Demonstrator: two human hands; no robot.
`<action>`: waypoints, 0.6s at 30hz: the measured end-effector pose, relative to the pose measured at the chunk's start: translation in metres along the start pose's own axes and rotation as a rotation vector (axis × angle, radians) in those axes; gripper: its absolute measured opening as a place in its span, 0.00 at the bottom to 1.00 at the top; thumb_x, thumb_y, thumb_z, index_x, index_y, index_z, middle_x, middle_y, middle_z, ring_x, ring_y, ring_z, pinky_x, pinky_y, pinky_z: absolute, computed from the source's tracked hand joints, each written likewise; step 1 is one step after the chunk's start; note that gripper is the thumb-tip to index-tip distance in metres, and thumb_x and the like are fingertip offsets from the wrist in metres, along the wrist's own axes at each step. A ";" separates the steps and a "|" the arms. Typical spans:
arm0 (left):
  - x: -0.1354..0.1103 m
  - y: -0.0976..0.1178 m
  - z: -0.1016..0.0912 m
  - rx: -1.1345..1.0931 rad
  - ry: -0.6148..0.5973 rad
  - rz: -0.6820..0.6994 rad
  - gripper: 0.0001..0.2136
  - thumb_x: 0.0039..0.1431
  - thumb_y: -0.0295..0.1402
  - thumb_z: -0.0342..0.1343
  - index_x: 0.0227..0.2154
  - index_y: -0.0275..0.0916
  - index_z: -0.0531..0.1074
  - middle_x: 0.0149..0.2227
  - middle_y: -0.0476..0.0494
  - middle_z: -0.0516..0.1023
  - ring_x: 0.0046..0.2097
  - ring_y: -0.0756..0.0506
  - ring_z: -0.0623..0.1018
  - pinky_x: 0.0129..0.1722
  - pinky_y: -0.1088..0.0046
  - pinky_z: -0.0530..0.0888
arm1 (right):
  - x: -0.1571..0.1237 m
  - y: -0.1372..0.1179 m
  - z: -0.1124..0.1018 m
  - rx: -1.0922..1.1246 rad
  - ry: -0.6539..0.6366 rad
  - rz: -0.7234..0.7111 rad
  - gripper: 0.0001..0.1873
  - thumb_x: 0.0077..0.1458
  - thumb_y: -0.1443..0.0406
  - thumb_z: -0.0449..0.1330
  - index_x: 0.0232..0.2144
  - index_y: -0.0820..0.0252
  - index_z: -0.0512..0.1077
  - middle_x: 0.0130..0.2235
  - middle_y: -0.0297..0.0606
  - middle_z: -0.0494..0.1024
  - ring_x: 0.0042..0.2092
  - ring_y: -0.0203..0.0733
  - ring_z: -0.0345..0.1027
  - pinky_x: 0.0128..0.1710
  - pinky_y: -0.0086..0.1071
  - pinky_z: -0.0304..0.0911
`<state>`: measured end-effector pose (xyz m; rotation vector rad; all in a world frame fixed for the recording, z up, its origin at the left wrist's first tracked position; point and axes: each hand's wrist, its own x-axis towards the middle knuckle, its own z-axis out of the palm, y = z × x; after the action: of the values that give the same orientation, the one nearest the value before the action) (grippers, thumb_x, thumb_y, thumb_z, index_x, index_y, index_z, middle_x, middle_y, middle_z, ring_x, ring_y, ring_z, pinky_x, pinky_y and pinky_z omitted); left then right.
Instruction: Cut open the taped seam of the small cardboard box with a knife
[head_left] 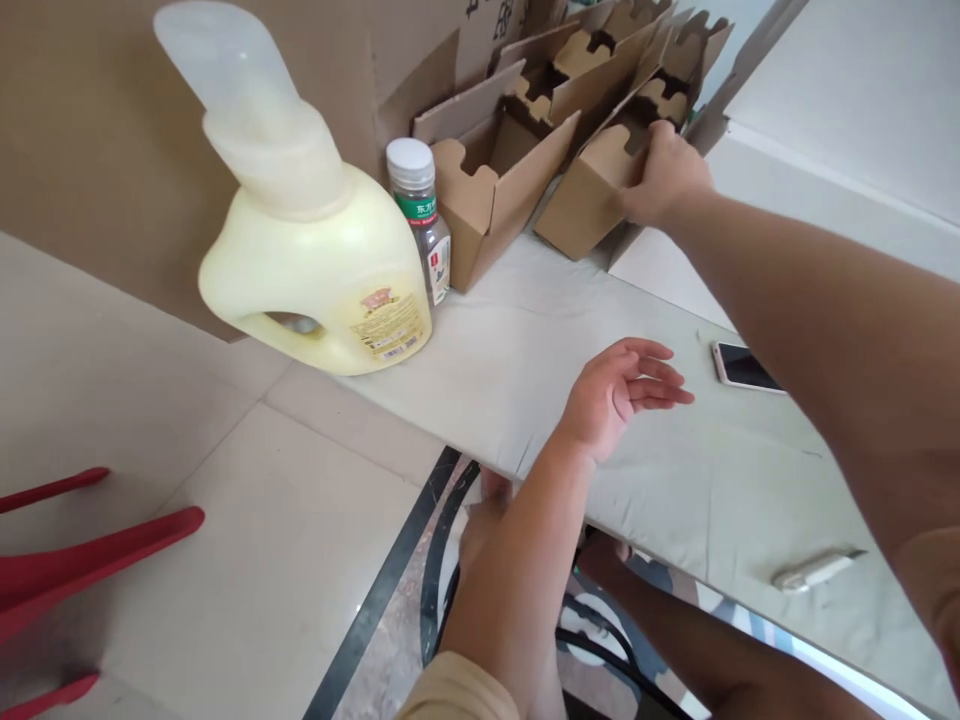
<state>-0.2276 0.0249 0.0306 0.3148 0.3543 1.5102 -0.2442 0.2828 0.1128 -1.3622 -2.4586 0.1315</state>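
Note:
At the back right, my right hand (pixel 667 178) grips the near end of an open-topped cardboard box (pixel 581 205), which is slightly tilted. Its fingers reach over the box's edge and are partly hidden. My left hand (pixel 621 385) is held over the cloth-covered table (pixel 510 350), fingers apart and nothing in them. Left of the gripped box stands another open cardboard box (pixel 480 215), with more boxes behind. Beside that one is a clear bottle with a white cap (pixel 418 190).
A large pale yellow jug (pixel 300 250) stands at the table's left edge before a big carton (pixel 90 150). A phone (pixel 746 367) and a utility knife (pixel 817 570) lie on the right. Red legs, perhaps of a stool (pixel 105 550), show on the left above the tiled floor.

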 end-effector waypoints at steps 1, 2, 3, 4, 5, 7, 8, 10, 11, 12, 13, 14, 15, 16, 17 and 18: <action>-0.001 0.001 0.001 0.012 0.007 -0.003 0.09 0.55 0.39 0.57 0.33 0.39 0.74 0.28 0.47 0.78 0.31 0.47 0.82 0.37 0.71 0.73 | 0.007 0.005 0.002 0.008 0.008 0.017 0.34 0.63 0.63 0.40 0.55 0.96 0.63 0.55 0.59 0.72 0.65 0.63 0.62 0.49 0.48 0.58; -0.002 0.002 0.002 0.027 0.013 -0.002 0.09 0.55 0.40 0.57 0.33 0.39 0.73 0.28 0.47 0.78 0.31 0.47 0.81 0.37 0.71 0.73 | 0.011 0.011 0.004 0.018 0.023 0.012 0.28 0.64 0.62 0.48 0.50 0.89 0.70 0.52 0.56 0.75 0.63 0.61 0.66 0.50 0.47 0.62; -0.002 0.001 0.003 0.043 0.020 0.007 0.10 0.55 0.40 0.56 0.33 0.39 0.73 0.27 0.47 0.78 0.30 0.47 0.81 0.37 0.71 0.73 | 0.012 0.016 0.005 0.027 0.045 -0.016 0.20 0.61 0.61 0.58 0.44 0.77 0.75 0.48 0.52 0.79 0.59 0.58 0.70 0.50 0.45 0.67; -0.002 0.000 0.004 0.062 0.033 0.023 0.09 0.56 0.40 0.56 0.33 0.39 0.73 0.27 0.48 0.77 0.30 0.47 0.81 0.36 0.71 0.73 | 0.009 0.019 0.006 0.030 0.060 -0.066 0.13 0.56 0.61 0.66 0.38 0.67 0.76 0.45 0.47 0.81 0.54 0.55 0.72 0.49 0.45 0.70; -0.002 -0.002 0.005 0.086 0.062 0.052 0.09 0.56 0.39 0.54 0.33 0.39 0.73 0.27 0.48 0.77 0.29 0.47 0.80 0.36 0.71 0.72 | 0.002 0.022 0.005 0.023 0.071 -0.125 0.10 0.52 0.62 0.70 0.34 0.60 0.75 0.42 0.44 0.81 0.51 0.53 0.72 0.49 0.46 0.71; 0.000 -0.007 0.005 0.167 0.214 0.165 0.07 0.58 0.36 0.52 0.30 0.39 0.71 0.24 0.50 0.73 0.28 0.48 0.77 0.34 0.71 0.71 | -0.022 0.022 -0.003 0.001 0.076 -0.243 0.08 0.55 0.62 0.68 0.32 0.57 0.72 0.39 0.41 0.80 0.48 0.48 0.71 0.51 0.47 0.70; 0.001 -0.009 0.004 0.231 0.347 0.262 0.06 0.59 0.34 0.51 0.29 0.40 0.70 0.23 0.51 0.71 0.28 0.49 0.76 0.35 0.72 0.70 | -0.040 0.021 -0.011 -0.011 0.079 -0.278 0.06 0.59 0.61 0.65 0.33 0.56 0.72 0.40 0.41 0.80 0.47 0.48 0.71 0.52 0.47 0.69; 0.001 -0.012 -0.001 0.384 0.657 0.528 0.06 0.60 0.31 0.51 0.27 0.41 0.66 0.25 0.52 0.67 0.32 0.49 0.75 0.40 0.71 0.71 | -0.085 0.021 -0.030 -0.022 0.094 -0.295 0.04 0.61 0.61 0.61 0.36 0.55 0.72 0.38 0.41 0.79 0.45 0.47 0.71 0.51 0.46 0.68; 0.001 -0.012 -0.004 0.455 0.798 0.679 0.05 0.60 0.30 0.51 0.28 0.42 0.66 0.28 0.51 0.67 0.37 0.49 0.75 0.45 0.70 0.71 | -0.110 0.023 -0.042 -0.034 0.104 -0.289 0.03 0.61 0.62 0.60 0.37 0.55 0.72 0.37 0.40 0.79 0.43 0.47 0.72 0.49 0.46 0.68; -0.001 -0.010 -0.008 0.513 0.894 0.816 0.04 0.61 0.30 0.51 0.30 0.42 0.66 0.32 0.50 0.69 0.43 0.48 0.75 0.52 0.68 0.70 | -0.138 0.027 -0.053 -0.045 0.125 -0.282 0.04 0.61 0.63 0.59 0.37 0.55 0.73 0.36 0.41 0.79 0.40 0.47 0.72 0.46 0.46 0.68; -0.003 -0.007 -0.013 0.558 0.954 0.921 0.02 0.62 0.31 0.51 0.33 0.43 0.66 0.37 0.49 0.70 0.49 0.46 0.75 0.58 0.66 0.68 | -0.168 0.034 -0.064 -0.043 0.163 -0.283 0.05 0.60 0.63 0.58 0.37 0.56 0.73 0.35 0.41 0.79 0.38 0.47 0.72 0.43 0.46 0.67; -0.005 -0.004 -0.016 0.603 0.962 0.989 0.02 0.64 0.33 0.51 0.37 0.43 0.67 0.42 0.47 0.71 0.55 0.45 0.73 0.63 0.63 0.65 | -0.198 0.044 -0.074 -0.007 0.222 -0.292 0.06 0.60 0.63 0.57 0.35 0.56 0.73 0.34 0.41 0.78 0.35 0.47 0.72 0.40 0.46 0.67; -0.007 -0.001 -0.019 0.657 0.920 1.033 0.06 0.66 0.37 0.51 0.42 0.44 0.67 0.47 0.46 0.72 0.59 0.44 0.71 0.66 0.61 0.62 | -0.228 0.056 -0.082 0.041 0.295 -0.279 0.08 0.60 0.61 0.56 0.32 0.55 0.74 0.32 0.41 0.77 0.35 0.48 0.72 0.39 0.47 0.67; -0.008 0.002 -0.021 0.711 0.838 1.065 0.10 0.67 0.42 0.51 0.46 0.44 0.67 0.52 0.44 0.72 0.62 0.43 0.69 0.68 0.59 0.60 | -0.258 0.069 -0.087 0.088 0.353 -0.227 0.09 0.61 0.60 0.55 0.33 0.53 0.74 0.33 0.41 0.77 0.37 0.50 0.73 0.40 0.49 0.67; -0.009 0.003 -0.020 0.771 0.719 1.084 0.15 0.68 0.46 0.50 0.50 0.44 0.67 0.55 0.43 0.72 0.64 0.42 0.69 0.69 0.58 0.60 | -0.287 0.082 -0.089 0.142 0.423 -0.154 0.10 0.62 0.59 0.54 0.35 0.50 0.76 0.35 0.41 0.77 0.40 0.54 0.74 0.43 0.52 0.67; -0.010 0.002 -0.018 0.839 0.569 1.074 0.19 0.68 0.50 0.49 0.52 0.45 0.68 0.57 0.42 0.72 0.64 0.41 0.70 0.68 0.58 0.61 | -0.314 0.095 -0.087 0.217 0.493 -0.064 0.12 0.62 0.57 0.54 0.40 0.47 0.76 0.40 0.42 0.79 0.43 0.57 0.74 0.46 0.56 0.66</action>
<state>-0.2371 0.0150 0.0149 0.8178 1.4567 2.4403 0.0148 0.0642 0.0985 -1.0693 -2.0075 0.0388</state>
